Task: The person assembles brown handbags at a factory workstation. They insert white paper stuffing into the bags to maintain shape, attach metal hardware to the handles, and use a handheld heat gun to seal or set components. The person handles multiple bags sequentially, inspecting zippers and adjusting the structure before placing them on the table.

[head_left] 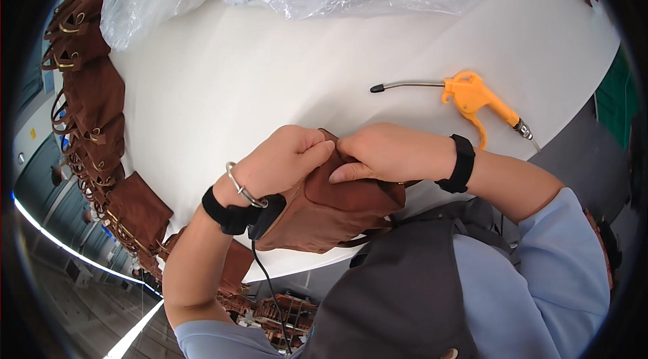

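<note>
A brown leather handbag (297,220) lies at the table's near edge, close against my apron. My left hand (287,153) is closed on the bag's upper edge, its thumb and fingers pressed together. Right beside it, my right hand (378,153) pinches the same edge, thumb pointing toward the left hand. The fingertips of both hands are partly hidden, so any small part between them does not show. A strap or handle of the bag hangs on its near side.
An orange air blow gun (472,97) with a thin metal nozzle lies right of my hands on the white table (236,75). At the far side sits a clear plastic bag (290,1) of small white rolled pieces. Several brown handbags (94,102) line the left edge.
</note>
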A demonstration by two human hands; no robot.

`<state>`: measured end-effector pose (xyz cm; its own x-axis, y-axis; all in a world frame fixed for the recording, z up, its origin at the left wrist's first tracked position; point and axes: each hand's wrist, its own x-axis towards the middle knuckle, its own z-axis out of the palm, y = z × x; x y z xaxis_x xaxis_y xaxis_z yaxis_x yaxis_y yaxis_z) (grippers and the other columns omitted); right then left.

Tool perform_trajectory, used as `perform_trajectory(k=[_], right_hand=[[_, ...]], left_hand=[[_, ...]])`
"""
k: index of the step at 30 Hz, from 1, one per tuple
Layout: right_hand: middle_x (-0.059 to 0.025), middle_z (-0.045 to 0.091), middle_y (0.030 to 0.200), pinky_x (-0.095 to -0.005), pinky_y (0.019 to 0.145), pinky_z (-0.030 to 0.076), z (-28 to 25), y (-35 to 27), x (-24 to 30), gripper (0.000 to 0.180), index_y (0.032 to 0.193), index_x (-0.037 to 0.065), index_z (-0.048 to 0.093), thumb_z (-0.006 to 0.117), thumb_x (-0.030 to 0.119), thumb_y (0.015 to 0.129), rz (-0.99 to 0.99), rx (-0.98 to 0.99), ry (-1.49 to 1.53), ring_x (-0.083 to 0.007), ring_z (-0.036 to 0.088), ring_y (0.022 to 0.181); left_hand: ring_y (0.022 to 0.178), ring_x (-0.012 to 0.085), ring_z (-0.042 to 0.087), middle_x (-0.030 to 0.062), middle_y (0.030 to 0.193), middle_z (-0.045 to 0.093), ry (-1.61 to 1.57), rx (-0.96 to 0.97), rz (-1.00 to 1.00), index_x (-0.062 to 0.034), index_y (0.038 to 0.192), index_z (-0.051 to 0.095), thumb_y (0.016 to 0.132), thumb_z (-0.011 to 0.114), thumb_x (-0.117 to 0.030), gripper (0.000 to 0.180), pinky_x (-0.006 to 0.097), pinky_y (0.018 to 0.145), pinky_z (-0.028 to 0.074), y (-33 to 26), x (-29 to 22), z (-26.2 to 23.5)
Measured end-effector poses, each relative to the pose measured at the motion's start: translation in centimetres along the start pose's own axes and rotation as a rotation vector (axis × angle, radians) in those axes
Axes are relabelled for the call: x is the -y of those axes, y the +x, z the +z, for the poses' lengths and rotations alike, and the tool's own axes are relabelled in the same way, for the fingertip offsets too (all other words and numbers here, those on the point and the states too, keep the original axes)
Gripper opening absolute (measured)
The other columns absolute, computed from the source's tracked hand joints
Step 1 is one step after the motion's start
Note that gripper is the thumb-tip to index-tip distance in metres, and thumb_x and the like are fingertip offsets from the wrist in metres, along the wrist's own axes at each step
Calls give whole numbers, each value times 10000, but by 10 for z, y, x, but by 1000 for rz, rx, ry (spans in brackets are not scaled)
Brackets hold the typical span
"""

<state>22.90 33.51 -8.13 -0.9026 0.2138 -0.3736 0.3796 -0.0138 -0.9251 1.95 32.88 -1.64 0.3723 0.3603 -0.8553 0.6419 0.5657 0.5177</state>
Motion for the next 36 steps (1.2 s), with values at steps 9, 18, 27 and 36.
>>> perform_trajectory(k=[9, 18, 27, 36], right_hand=[[-84, 560, 561, -337, 485, 438, 6, 6, 7, 441, 747, 3, 630, 718, 408, 898, 48, 56, 464, -212, 557, 493], [31, 513, 538, -232, 421, 332, 13, 7, -1, 218, 791, 25, 699, 730, 205, 910, 97, 141, 811, -45, 448, 449], [47, 470, 519, -244, 429, 271, -12, 6, -11, 314, 661, 44, 599, 685, 178, 931, 58, 252, 779, -33, 382, 451], [21, 445, 471, -250, 421, 288, -60, -3, -6, 379, 555, 56, 466, 650, 149, 872, 243, 294, 543, -50, 380, 407]], left_hand=[[581, 75, 395, -3, 602, 479, -239, -33, 1, 13, 725, 564, 1009, 541, -178, 343, 274, 524, 382, -17, -5, 21], [584, 75, 384, -12, 597, 449, -193, -83, 55, 11, 721, 547, 1010, 556, -202, 359, 271, 522, 371, -20, 3, 22], [711, 84, 456, -16, 825, 520, -262, -74, 246, -33, 892, 564, 921, 711, -238, 254, 255, 648, 434, -47, 12, 17], [676, 231, 612, 92, 838, 638, 100, -323, 312, -48, 978, 630, 850, 772, -281, 302, 322, 616, 502, -44, 15, 31]])
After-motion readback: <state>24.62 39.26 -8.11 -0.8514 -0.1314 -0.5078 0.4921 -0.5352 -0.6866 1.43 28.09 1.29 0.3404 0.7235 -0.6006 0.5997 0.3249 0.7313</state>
